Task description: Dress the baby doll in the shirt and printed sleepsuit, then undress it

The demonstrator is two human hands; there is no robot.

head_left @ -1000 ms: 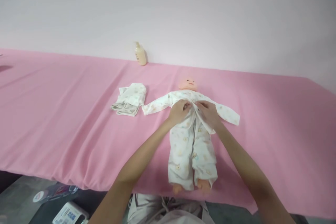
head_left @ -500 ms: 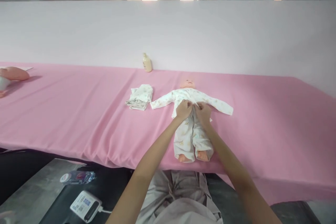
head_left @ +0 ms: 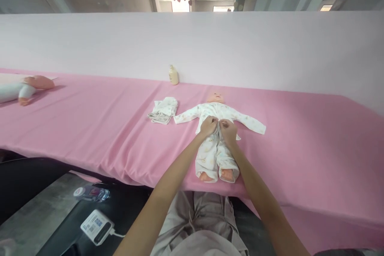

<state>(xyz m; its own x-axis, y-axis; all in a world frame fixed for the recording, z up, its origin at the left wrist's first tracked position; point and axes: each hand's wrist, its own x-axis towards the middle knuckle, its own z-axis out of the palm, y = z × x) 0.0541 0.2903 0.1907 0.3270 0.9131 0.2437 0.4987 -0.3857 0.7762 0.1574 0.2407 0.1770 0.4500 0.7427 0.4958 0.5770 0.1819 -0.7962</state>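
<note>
A baby doll (head_left: 216,98) lies on its back on the pink-covered table (head_left: 90,128), dressed in a white printed romper (head_left: 216,152) with the sleeves spread out. My left hand (head_left: 208,125) and my right hand (head_left: 228,129) meet over the doll's belly. Both are closed, pinching the two front edges of the romper together at its middle opening. The doll's bare feet (head_left: 216,175) stick out near the table's front edge.
A folded white cloth (head_left: 163,110) lies left of the doll. A small cream lotion bottle (head_left: 173,75) stands by the white back wall. Another doll (head_left: 24,88) lies at far left. On the floor sit a water bottle (head_left: 91,193) and a white device (head_left: 96,226).
The view has pulled back and lifted, so the doll looks smaller and the room above the wall shows. My hands have shifted slightly lower along the romper's front, still pinching it.
</note>
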